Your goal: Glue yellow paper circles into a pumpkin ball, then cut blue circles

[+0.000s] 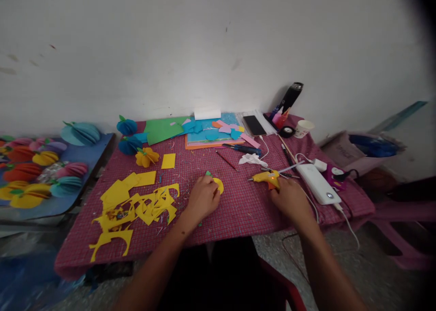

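Note:
My left hand (203,195) is closed over a round yellow paper piece (219,185) near the middle of the table. A small green paper tip (208,173) shows just above my knuckles. Much of what is under the fingers is hidden. To the right, my right hand (286,193) grips a yellow hot glue gun (266,177) by its handle. Its nozzle points left, and a small orange light glows on its body. Between the hands and farther back lie a red pencil (227,160) and a crumpled white tissue (248,159).
Yellow paper scraps (150,206) and a yellow square (168,161) lie left on the checked tablecloth (238,211). Finished paper pumpkins (147,157) stand behind. Right are a white power bank (318,183) with cables, a paper cup (303,128), a phone (254,125) and a black flask (290,96).

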### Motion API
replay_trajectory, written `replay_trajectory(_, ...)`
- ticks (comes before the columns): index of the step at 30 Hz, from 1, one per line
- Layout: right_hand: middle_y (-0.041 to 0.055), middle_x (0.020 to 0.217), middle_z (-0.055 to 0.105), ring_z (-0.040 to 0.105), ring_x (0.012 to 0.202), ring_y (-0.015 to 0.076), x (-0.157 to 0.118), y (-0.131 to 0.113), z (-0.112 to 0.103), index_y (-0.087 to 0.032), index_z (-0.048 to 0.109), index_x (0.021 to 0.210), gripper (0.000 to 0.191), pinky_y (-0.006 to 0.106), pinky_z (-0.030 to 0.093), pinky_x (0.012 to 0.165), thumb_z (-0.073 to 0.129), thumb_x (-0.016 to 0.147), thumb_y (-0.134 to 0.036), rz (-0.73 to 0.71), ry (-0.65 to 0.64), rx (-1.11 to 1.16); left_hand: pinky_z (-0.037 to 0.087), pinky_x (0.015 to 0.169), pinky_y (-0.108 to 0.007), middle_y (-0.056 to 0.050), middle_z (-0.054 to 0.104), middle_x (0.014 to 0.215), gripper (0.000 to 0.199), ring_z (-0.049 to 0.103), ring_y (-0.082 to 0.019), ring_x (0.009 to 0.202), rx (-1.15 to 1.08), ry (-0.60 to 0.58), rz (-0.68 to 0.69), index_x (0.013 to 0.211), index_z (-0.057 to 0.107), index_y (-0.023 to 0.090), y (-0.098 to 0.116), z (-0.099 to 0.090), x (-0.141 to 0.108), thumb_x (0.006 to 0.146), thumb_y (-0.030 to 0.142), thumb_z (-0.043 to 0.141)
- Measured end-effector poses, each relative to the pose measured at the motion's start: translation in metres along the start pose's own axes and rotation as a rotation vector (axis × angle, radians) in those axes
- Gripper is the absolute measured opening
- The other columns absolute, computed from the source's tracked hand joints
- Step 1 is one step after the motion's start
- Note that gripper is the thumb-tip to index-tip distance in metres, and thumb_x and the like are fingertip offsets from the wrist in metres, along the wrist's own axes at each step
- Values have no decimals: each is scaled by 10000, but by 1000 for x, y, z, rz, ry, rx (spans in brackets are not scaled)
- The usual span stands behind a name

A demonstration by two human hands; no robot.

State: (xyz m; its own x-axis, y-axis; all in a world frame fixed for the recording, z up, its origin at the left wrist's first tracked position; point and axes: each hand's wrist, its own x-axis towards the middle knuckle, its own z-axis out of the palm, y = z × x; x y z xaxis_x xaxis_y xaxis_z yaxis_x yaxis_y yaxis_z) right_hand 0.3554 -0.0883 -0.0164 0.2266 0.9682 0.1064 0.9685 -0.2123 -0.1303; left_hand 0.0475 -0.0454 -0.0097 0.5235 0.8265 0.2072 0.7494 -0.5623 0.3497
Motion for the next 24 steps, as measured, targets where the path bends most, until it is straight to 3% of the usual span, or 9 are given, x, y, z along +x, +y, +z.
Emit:
replay_trajectory(4,143,895,711,647,812,258,4,-3,5,-154,657,904,192,333,435,736,529,807,-259,23,-27,59,445,866,-386,-86,610,940,183,544,-228,912,11,9,5,787,668,177,1,0,0,910,194,533)
replay_trajectory(8,137,978,705,653,801,234,-1,0,2,-135,616,1090,337,300,443,675,552,793,-281,178,29,313,449,858,-374,-79,614,919,176,549,-222,902,12,31,-1,778,654,172,0,2,-1,906,178,533)
replay_trajectory(11,113,992,698,647,793,226,-6,-4,-6,-133,585,1129,402,290,460,650,584,770,-314,170,48,559,451,859,-375,-74,617,901,165,553,-223,901,10,40,8,777,644,176,-2,3,-1,902,177,537)
replay_trajectory(16,53,805,706,616,660,201,-8,-24,-20,-172,667,914,337,270,432,552,640,796,-486,88,-186,816,453,860,-385,-74,633,912,168,565,-229,907,11,37,23,772,634,185,-1,2,-2,903,177,529)
replay_trajectory(20,46,846,743,662,711,227,-7,-41,-22,-212,710,920,293,274,450,579,662,792,-470,44,-176,721,453,864,-387,-70,650,930,166,576,-227,917,-5,30,25,779,625,192,0,1,-2,909,179,523)
replay_trajectory(24,70,829,757,692,729,248,-7,-55,-22,-226,722,875,223,280,432,584,636,812,-422,12,-135,406,449,889,-394,-68,667,942,151,587,-228,943,-20,28,25,811,629,192,-1,1,-2,911,174,516)
